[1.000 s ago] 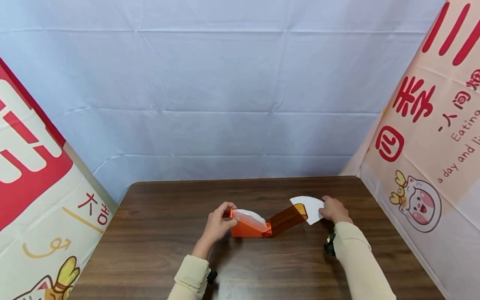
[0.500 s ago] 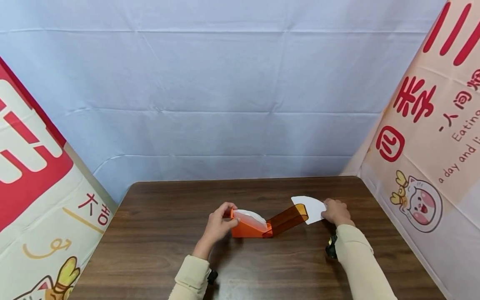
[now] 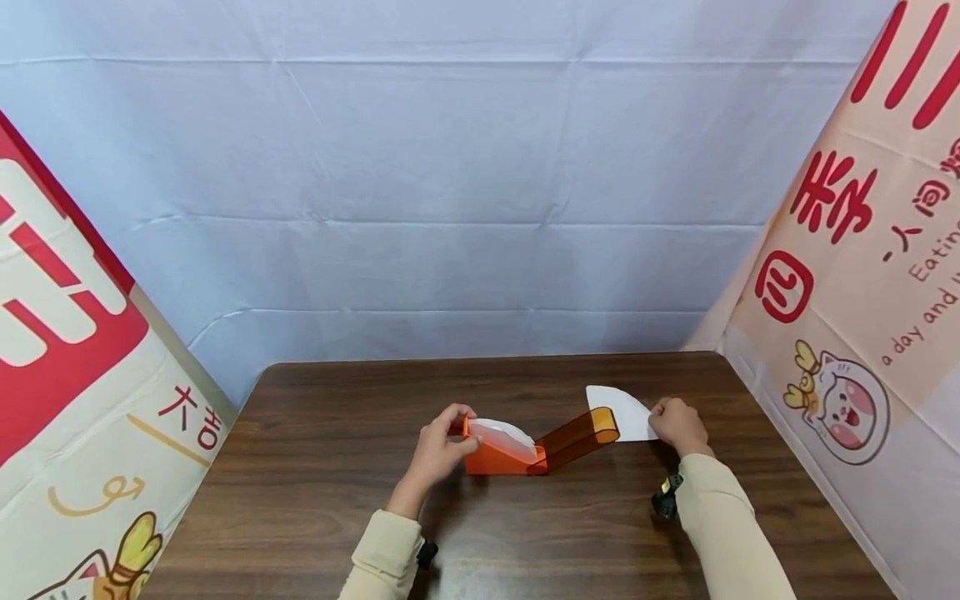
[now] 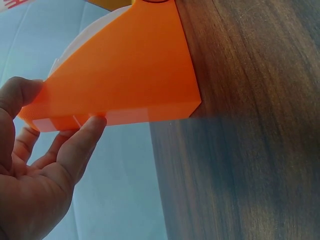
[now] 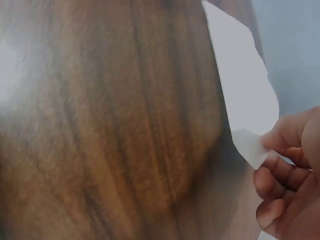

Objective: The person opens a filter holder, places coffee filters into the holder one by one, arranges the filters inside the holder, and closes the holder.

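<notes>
My left hand [image 3: 439,450] grips the left end of an orange coffee filter holder [image 3: 493,461] on the table. Up close in the left wrist view, the thumb and fingers lie about the orange holder [image 4: 120,70]. A stack of white coffee filters [image 3: 502,432] stands inside it. The holder's see-through amber lid [image 3: 576,440] is swung out to the right. Beyond the lid, my right hand [image 3: 681,425] pinches a single fan-shaped coffee filter [image 3: 626,417] by its corner. The right wrist view shows thumb and fingertips on the filter's [image 5: 245,80] narrow end.
Everything sits on a dark wood-grain table [image 3: 315,467]. A pale cloth backdrop [image 3: 450,183] hangs behind it. Printed banners stand along the left [image 3: 67,350] and right [image 3: 847,317] sides.
My right hand has shifted slightly to the right, and the filter has turned, its lower edge now nearly level. The left hand and the holder have hardly moved.
</notes>
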A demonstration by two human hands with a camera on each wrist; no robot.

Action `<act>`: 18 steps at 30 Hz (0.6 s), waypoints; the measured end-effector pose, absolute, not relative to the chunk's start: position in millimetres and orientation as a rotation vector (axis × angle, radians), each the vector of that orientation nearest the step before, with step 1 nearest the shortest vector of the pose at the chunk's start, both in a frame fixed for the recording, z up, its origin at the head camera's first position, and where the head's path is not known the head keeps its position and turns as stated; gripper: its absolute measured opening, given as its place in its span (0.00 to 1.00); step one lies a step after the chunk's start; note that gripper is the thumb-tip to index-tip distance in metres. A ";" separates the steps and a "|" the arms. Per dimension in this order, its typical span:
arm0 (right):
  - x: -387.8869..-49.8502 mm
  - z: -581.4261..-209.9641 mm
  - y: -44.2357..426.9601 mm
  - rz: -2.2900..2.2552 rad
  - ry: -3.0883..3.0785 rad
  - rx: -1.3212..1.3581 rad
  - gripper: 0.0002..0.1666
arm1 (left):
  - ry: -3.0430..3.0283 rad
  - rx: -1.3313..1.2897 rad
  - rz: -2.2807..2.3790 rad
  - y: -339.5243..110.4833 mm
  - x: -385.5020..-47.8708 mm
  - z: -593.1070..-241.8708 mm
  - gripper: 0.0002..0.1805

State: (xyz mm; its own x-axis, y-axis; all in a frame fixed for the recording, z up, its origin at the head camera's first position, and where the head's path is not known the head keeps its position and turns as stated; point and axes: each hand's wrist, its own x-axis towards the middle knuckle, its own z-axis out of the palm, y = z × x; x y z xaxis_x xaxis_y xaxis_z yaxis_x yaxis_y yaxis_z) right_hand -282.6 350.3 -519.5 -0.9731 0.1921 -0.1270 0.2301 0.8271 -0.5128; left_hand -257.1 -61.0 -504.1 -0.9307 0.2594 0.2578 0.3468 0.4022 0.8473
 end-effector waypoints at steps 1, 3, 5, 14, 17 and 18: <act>-281.7 -518.5 350.7 -0.867 2.941 0.351 0.08 | -2.562 -0.550 -1.579 -60.6 -257.1 -504.3 0.16; -280.5 -516.5 351.3 -0.926 2.952 0.354 0.09 | -2.569 -0.533 -1.587 -60.1 -256.9 -504.6 0.16; -281.1 -515.1 351.3 -0.979 2.972 0.337 0.10 | -2.574 -0.517 -1.593 -60.5 -256.7 -504.2 0.16; -282.1 -508.2 343.3 -1.161 2.996 0.284 0.13 | -2.566 -0.523 -1.585 -60.3 -256.6 -505.0 0.16; -280.8 -505.0 338.1 -1.222 2.975 0.319 0.12 | -2.557 -0.529 -1.589 -59.7 -256.3 -504.6 0.16; -280.0 -503.5 336.5 -1.247 2.969 0.319 0.12 | -2.556 -0.528 -1.592 -59.7 -256.3 -504.7 0.16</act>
State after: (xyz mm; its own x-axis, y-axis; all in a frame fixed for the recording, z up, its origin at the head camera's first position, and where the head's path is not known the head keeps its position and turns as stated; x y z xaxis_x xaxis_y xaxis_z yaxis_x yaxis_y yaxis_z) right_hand -280.0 336.5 -503.5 -0.9761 0.2169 0.0106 0.1443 0.6842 -0.7149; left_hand -256.3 -59.7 -504.7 -0.9368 0.2446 0.2500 0.3322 0.3990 0.8546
